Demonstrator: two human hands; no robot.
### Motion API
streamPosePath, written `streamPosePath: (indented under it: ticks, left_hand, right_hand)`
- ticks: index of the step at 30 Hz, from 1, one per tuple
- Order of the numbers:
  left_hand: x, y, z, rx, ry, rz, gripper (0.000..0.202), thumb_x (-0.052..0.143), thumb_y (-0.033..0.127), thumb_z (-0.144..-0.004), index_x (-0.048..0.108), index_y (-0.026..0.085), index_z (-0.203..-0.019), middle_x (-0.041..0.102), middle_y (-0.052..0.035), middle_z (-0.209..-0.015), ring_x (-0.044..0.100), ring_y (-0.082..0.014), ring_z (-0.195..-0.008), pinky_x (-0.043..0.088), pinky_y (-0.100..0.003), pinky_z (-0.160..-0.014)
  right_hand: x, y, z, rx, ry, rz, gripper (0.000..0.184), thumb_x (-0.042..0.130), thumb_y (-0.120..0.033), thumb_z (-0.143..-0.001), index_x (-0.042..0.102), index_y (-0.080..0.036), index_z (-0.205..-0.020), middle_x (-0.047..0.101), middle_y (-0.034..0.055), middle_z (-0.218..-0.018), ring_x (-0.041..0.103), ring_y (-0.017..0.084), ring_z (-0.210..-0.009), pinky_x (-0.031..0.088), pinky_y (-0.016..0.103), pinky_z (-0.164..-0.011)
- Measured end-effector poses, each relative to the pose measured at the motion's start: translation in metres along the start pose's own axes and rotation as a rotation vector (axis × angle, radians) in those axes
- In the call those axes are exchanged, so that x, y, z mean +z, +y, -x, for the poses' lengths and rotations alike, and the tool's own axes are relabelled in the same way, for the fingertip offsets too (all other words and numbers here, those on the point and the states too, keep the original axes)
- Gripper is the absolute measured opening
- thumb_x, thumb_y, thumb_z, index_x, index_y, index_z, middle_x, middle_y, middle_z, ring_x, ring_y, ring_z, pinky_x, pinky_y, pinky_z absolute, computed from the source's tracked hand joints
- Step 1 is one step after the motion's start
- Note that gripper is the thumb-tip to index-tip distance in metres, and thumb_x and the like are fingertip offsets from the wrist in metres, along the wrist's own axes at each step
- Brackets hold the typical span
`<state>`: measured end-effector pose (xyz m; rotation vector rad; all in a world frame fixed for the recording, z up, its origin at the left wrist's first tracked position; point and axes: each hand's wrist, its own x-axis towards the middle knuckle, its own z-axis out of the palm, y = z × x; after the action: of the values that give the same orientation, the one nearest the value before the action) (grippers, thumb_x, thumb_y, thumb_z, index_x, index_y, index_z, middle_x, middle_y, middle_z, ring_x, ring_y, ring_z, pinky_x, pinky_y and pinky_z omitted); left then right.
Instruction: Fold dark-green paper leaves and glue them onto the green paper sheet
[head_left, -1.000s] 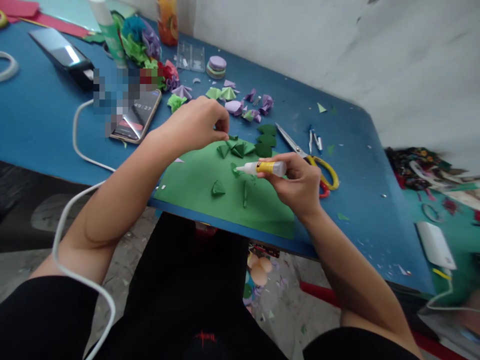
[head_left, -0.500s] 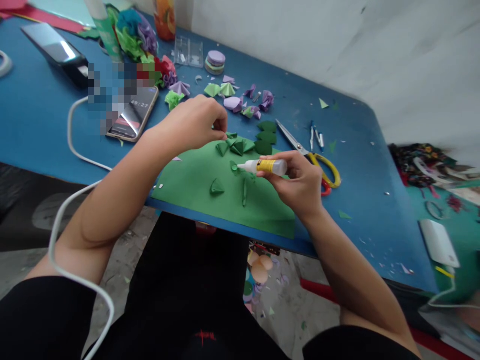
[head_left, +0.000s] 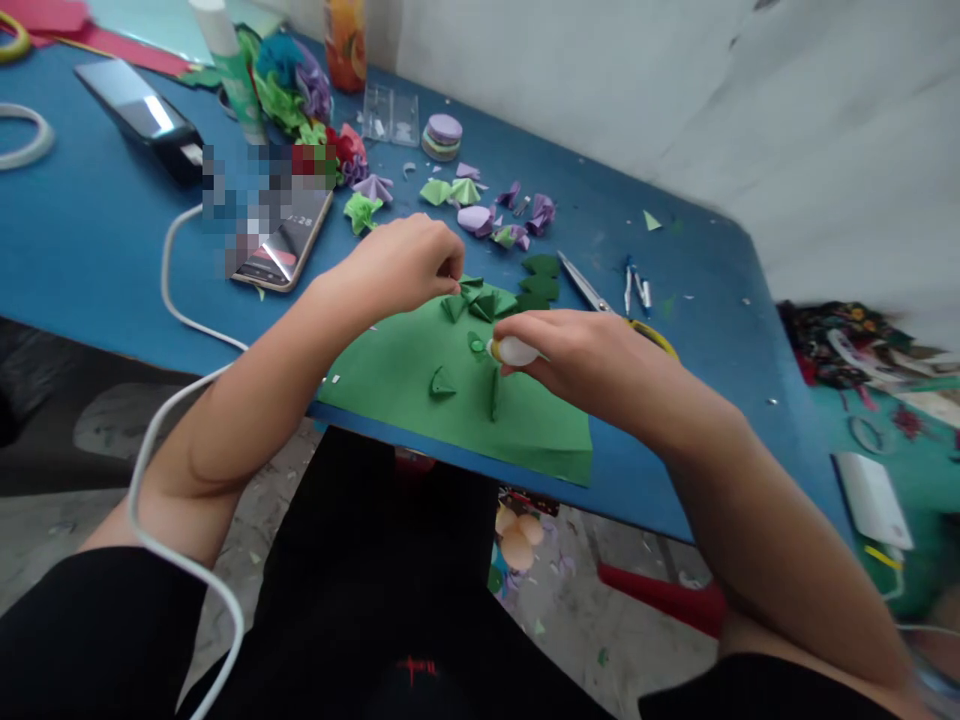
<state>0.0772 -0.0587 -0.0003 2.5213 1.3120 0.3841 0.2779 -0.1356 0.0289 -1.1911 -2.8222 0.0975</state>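
A green paper sheet (head_left: 390,375) lies at the near edge of the blue table (head_left: 90,250). On it sit several small folded green paper pieces (head_left: 480,303). My left hand (head_left: 401,262) is closed in a pinch on one of those folded pieces at the sheet's far edge. My right hand (head_left: 581,360) is wrapped round a small glue bottle (head_left: 512,351), tipped down so its nozzle meets a green piece on the sheet. Two more folded green pieces (head_left: 441,382) lie loose just below the bottle.
Scissors with yellow handles (head_left: 600,298) lie behind my right hand. A phone (head_left: 285,245) with a white cable (head_left: 180,300) lies left. Purple and green folded papers (head_left: 480,205), a paper flower bunch (head_left: 289,90), an orange bottle (head_left: 346,40) and a plastic box (head_left: 390,115) stand farther back.
My right hand has turned over and tipped the glue bottle down onto the green piece; the bottle's yellow label is now hidden. My left hand keeps its pinch.
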Motion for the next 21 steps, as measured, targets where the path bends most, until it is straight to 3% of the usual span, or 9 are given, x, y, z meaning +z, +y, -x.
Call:
streamPosePath:
  ticks: [2,4,8,12,16,19,21]
  left_hand:
    - [0.001,-0.001,-0.001,-0.021,0.015,-0.006,0.018,0.056,0.029,-0.078,0.068,0.017,-0.086,0.065,-0.0038,-0.084,0.058,-0.0194,-0.089,0.042,-0.029,-0.078]
    - [0.001,-0.003,-0.002,-0.039,0.025,-0.003,0.018,0.056,0.027,-0.079,0.067,0.017,-0.089,0.065,-0.0049,-0.086,0.058,-0.0201,-0.090,0.043,-0.030,-0.077]
    - [0.000,-0.007,-0.003,-0.054,0.064,0.006,0.021,0.052,0.023,-0.084,0.065,0.016,-0.098,0.066,-0.0069,-0.095,0.059,-0.0203,-0.091,0.044,-0.030,-0.075]
    - [-0.001,-0.011,-0.004,-0.099,0.099,-0.023,0.024,0.044,0.019,-0.088,0.064,0.014,-0.101,0.064,-0.0091,-0.100,0.060,-0.0203,-0.091,0.045,-0.031,-0.075]
    - [-0.003,-0.010,-0.005,-0.131,0.100,-0.024,0.026,0.041,0.017,-0.089,0.064,0.014,-0.100,0.064,-0.0090,-0.099,0.061,-0.0209,-0.090,0.046,-0.032,-0.074]
    - [-0.003,-0.010,-0.004,-0.116,0.079,-0.028,0.025,0.041,0.015,-0.088,0.065,0.014,-0.097,0.065,-0.0094,-0.098,0.061,-0.0225,-0.090,0.047,-0.034,-0.074]
    - [-0.003,-0.010,-0.004,-0.101,0.055,-0.036,0.024,0.042,0.013,-0.086,0.065,0.014,-0.095,0.067,-0.0098,-0.096,0.062,-0.0239,-0.091,0.046,-0.035,-0.075]
  right_hand:
    - [-0.017,0.001,-0.009,-0.015,-0.116,-0.002,0.009,0.053,-0.017,-0.082,0.060,-0.022,-0.085,0.067,-0.0005,-0.077,0.063,0.017,-0.066,0.043,0.027,-0.056]
    - [-0.029,0.008,-0.012,0.042,-0.101,-0.056,0.007,0.058,-0.020,-0.080,0.059,-0.023,-0.086,0.067,-0.0005,-0.076,0.062,0.017,-0.065,0.042,0.028,-0.057]
    - [-0.025,0.035,0.001,0.346,0.244,-0.427,0.026,0.071,-0.035,-0.068,0.058,-0.024,-0.088,0.066,0.0014,-0.090,0.061,0.018,-0.071,0.047,0.030,-0.062]
    - [0.010,0.063,0.020,0.746,0.595,-0.980,0.032,0.075,-0.044,-0.059,0.056,-0.023,-0.073,0.059,-0.0038,-0.070,0.057,0.013,-0.061,0.049,0.025,-0.057]
    - [0.035,0.073,0.027,0.975,0.603,-1.287,0.039,0.078,-0.050,-0.051,0.058,-0.021,-0.068,0.060,-0.0032,-0.065,0.056,0.010,-0.054,0.046,0.020,-0.045]
    - [0.031,0.072,0.025,1.010,0.506,-1.432,0.043,0.081,-0.050,-0.046,0.063,-0.022,-0.074,0.064,-0.0022,-0.070,0.057,0.009,-0.055,0.048,0.018,-0.045]
    - [0.020,0.069,0.020,0.978,0.513,-1.487,0.047,0.084,-0.046,-0.041,0.065,-0.022,-0.077,0.066,-0.0023,-0.073,0.058,0.009,-0.057,0.051,0.018,-0.049]
